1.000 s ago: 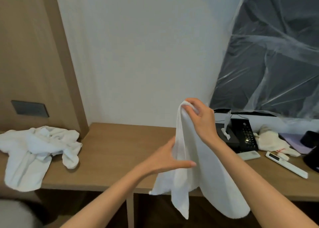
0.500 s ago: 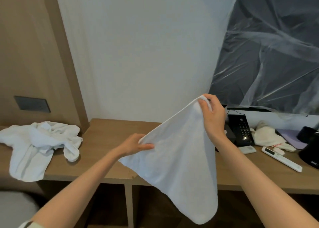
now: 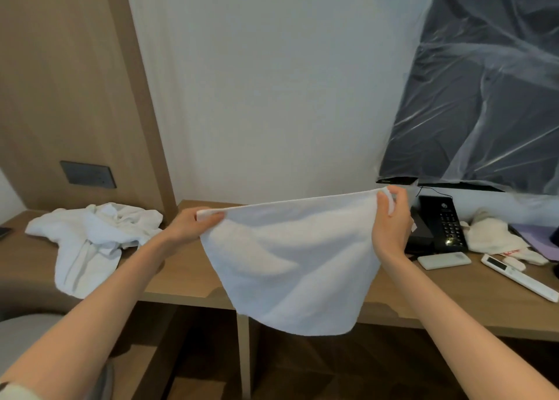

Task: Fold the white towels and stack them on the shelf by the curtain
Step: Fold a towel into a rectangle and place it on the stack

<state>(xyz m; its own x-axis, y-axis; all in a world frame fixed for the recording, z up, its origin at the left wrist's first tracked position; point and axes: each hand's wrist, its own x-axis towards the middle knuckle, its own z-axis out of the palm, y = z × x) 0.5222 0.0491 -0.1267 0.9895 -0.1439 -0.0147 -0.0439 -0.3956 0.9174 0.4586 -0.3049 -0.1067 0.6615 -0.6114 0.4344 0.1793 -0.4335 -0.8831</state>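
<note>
A small white towel [image 3: 290,263] hangs spread out in the air above the wooden desk [image 3: 187,281]. My left hand [image 3: 189,225] pinches its top left corner. My right hand [image 3: 390,224] pinches the top right corner, a little higher. The top edge is stretched nearly straight between them and the rest drapes down past the desk's front edge. A crumpled heap of white towels [image 3: 93,236] lies on the desk's left part, partly over its front edge.
On the right of the desk stand a black telephone [image 3: 441,227], a white remote [image 3: 517,275], a small white box [image 3: 444,260] and a cream cloth bundle [image 3: 496,236]. A plastic-covered dark screen [image 3: 484,97] fills the upper right. A wooden wall panel with a grey socket plate [image 3: 87,174] stands at left.
My left hand slid along the towel's edge to its corner and both hands drew apart, so the bunched hanging towel is now spread flat between them.
</note>
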